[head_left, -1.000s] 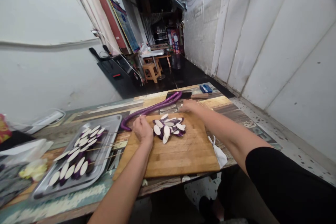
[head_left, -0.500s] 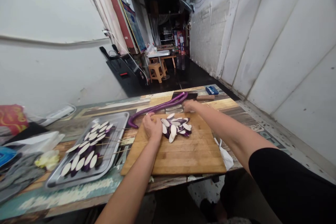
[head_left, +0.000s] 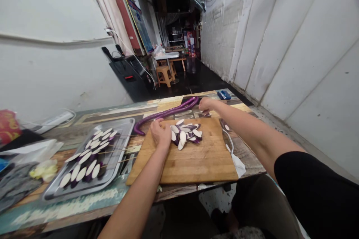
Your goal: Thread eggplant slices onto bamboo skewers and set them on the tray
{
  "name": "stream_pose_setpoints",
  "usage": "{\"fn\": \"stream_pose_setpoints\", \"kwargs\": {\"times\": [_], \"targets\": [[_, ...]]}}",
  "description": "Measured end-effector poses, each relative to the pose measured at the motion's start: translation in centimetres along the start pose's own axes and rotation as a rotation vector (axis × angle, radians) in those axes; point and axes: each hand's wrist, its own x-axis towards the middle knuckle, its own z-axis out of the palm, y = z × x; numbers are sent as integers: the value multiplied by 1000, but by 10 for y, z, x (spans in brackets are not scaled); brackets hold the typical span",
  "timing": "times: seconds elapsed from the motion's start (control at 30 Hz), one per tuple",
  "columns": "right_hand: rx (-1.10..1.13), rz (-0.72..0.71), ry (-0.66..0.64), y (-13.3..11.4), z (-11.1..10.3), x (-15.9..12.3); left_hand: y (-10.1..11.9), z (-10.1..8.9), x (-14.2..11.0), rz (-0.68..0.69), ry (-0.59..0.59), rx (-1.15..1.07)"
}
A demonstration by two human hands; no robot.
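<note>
Sliced eggplant (head_left: 183, 134) lies heaped on a wooden cutting board (head_left: 193, 168), its white cut faces and purple skin showing. My left hand (head_left: 161, 133) rests at the board's left far part, against the heap, with its fingers loosely spread. Past the board's far right corner, my right hand (head_left: 206, 103) is closed, fingers pointing down; what it holds is hidden. A few dark slices (head_left: 206, 113) lie just under it. Beyond the board stretch long purple eggplants (head_left: 165, 114). A knife (head_left: 188, 98) lies behind them, partly covered by my right hand.
On the left, a metal tray (head_left: 112, 171) holds skewered eggplant slices (head_left: 91, 153). A blue box (head_left: 224, 95) sits at the table's far edge. A white cloth-like piece (head_left: 238, 165) and a stray slice (head_left: 227, 127) lie right of the board. A grey cloth (head_left: 18, 186) is far left.
My right hand has shifted slightly right and away from the board's edge, uncovering slices beneath it. My left hand stays beside the heap. The view has turned slightly.
</note>
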Motion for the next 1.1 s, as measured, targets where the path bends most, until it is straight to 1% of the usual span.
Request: {"fn": "stream_pose_setpoints", "kwargs": {"times": [0.1, 0.17, 0.23, 0.37, 0.47, 0.53, 0.67, 0.8, 0.87, 0.97, 1.03, 1.1], "targets": [[45, -81, -146, 4, -15, -12, 0, -1, 0, 5, -4, -8], [13, -155, -187, 7, -22, -17, 0, 0, 1, -6, -7, -7], [-75, -182, -167, 11, -23, -18, -1, 0, 2, -17, -13, -1], [-238, -116, -80, 25, -9, -16, -5, 3, 4, 2, -10, 29], [-299, -93, -62, 34, 3, -14, -7, 4, 5, 5, -16, 48], [-311, -85, -58, 39, 5, -13, -8, 4, 5, 5, -21, 50], [-278, -79, -37, 44, -1, -9, -7, 3, 4, 17, -26, 54], [-175, -83, -34, 47, -9, -11, -6, 2, 4, 7, -41, 60], [-93, -106, -58, 46, -9, -16, -5, 2, 4, 2, -42, 68], [24, -190, -134, 40, -9, -25, -4, 1, 4, 7, -40, 74], [59, -243, -191, 35, -11, -32, -5, 1, 4, 13, -39, 77], [48, -253, -211, 35, -17, -38, -7, 1, 5, 18, -39, 92]]}}
